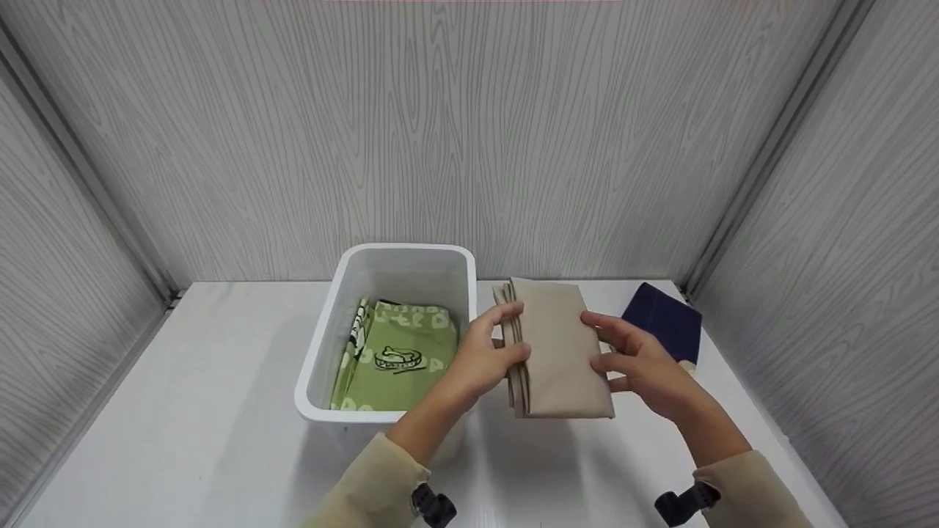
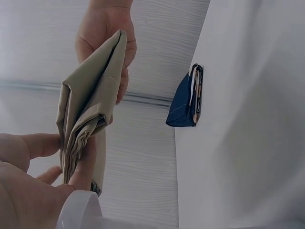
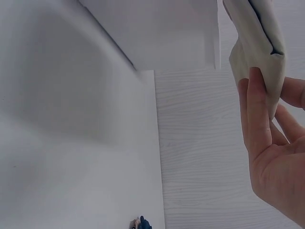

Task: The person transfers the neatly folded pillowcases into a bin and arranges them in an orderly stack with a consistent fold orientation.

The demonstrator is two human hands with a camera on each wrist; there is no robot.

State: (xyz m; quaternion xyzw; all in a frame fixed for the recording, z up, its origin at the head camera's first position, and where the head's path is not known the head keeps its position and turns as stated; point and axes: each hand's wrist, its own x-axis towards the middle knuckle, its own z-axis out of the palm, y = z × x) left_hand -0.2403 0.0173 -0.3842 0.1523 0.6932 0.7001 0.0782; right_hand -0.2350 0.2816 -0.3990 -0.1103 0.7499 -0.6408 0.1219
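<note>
A folded beige cloth is held up above the table, to the right of the white bin. My left hand grips its left side, where several layered folds show. On the opposite edge, my right hand pinches the cloth between thumb and fingers. The left wrist view shows the layers of the beige cloth parting somewhat at one end. Inside the white bin lies a folded green cloth with pale marks and a black line drawing; the left forearm crosses the bin's near right corner.
A folded navy cloth lies at the back right of the white table, partly behind the right hand. Grey wood-grain panels enclose the table at the back and both sides.
</note>
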